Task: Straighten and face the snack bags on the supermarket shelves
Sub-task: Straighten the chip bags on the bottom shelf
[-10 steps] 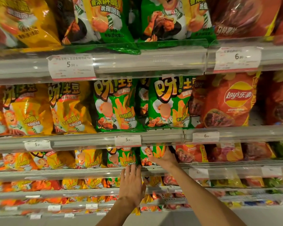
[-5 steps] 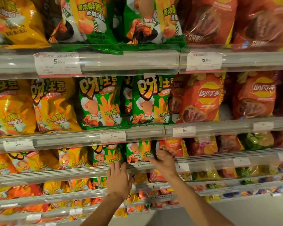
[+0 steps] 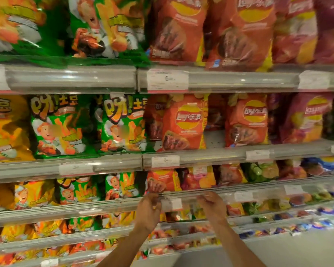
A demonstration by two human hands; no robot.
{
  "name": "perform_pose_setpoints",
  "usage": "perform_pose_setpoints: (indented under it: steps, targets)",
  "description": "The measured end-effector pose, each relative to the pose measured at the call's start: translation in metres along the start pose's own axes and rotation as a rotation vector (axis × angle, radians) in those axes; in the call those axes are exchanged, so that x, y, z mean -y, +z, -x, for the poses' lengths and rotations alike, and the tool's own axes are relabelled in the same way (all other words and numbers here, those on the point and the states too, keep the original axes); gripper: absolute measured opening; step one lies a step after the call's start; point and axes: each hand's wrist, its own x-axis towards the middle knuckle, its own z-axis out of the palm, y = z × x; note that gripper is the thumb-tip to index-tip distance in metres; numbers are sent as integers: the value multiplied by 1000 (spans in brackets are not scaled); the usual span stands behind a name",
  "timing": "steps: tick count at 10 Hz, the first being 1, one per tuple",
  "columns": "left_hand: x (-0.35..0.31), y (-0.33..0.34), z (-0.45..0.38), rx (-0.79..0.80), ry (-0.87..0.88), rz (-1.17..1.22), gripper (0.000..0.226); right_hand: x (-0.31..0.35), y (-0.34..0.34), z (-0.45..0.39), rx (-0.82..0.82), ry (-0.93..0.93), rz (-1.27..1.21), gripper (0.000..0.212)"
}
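While both hands reach the third shelf's rail point(image 3: 210, 194), the orange Lay's bag point(image 3: 163, 181) stands upright just behind it, face forward, crinkled. Left hand point(image 3: 148, 208) and right hand point(image 3: 212, 206) are blurred; their grip cannot be told.

Warm, even store lighting, heavy motion blur across the whole frame, white glare streaks on the clear shelf rails point(image 3: 69, 78), both hands point(image 3: 148, 207) smeared, wide-angle bowing at the edges, price tags point(image 3: 167, 79) unreadable.
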Motion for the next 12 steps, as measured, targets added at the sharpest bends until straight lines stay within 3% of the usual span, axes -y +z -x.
perform_pose_setpoints:
  steps: [1,2,4,6,7,8,9,10,12]
  targets:
    - [-33,44,-4,-11,-37,36,21,4,-68,-6,-51,5,284,6]
    - [-63,85,-3,-68,-63,74,16,8,-112,-27,-107,-10,217,10]
    - [-96,157,-3,-169,-126,109,14,5,-182,-76,-152,-30,395,41]
    - [-122,172,-23,-403,-101,51,42,16,-192,-111,-68,-99,410,61]
    - [-124,167,-45,-416,-137,56,70,23,-186,-131,23,-99,470,90]
    - [-121,162,-69,-322,-197,103,87,27,-180,-151,99,-92,503,110]
    - [-110,156,-92,-223,-217,74,64,24,-174,-166,145,-38,484,118]
    - [-107,154,-103,-118,-207,208,33,22,-165,-176,179,-52,439,116]
    - [-104,149,-117,-14,-244,301,42,22,-151,-194,226,-9,384,97]
